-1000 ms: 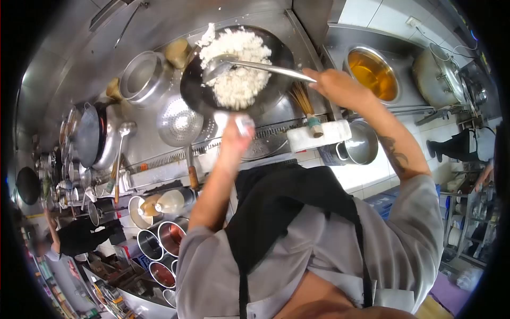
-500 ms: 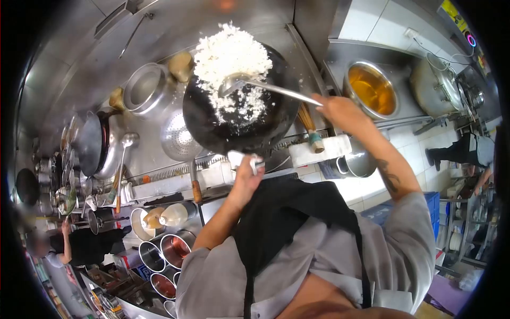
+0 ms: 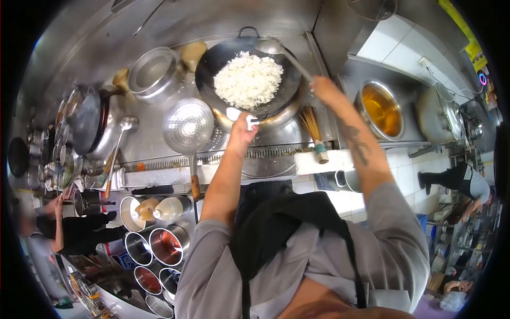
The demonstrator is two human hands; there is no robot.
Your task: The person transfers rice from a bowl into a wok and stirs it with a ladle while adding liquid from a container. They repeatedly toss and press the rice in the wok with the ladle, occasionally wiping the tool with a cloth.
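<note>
White rice lies in a mound inside a black wok, which sits over the burner ring. My left hand is closed around the wok's near handle through a folded white cloth. My right hand grips the long handle of a metal ladle. The ladle's bowl is at the wok's far right rim, beyond the rice. A perforated strainer with a wooden grip lies left of my left hand. Right of the wok, a bamboo brush rests on the counter edge.
A pot of amber liquid stands at the right. Metal bowls and a second ladle are on the left of the stove. Pots of sauce stand at lower left. One person is at far left, another at far right.
The wok has moved away from me and levelled over the burner. Airborne rice has dropped into it. The ladle has swung from the rice to the far right rim.
</note>
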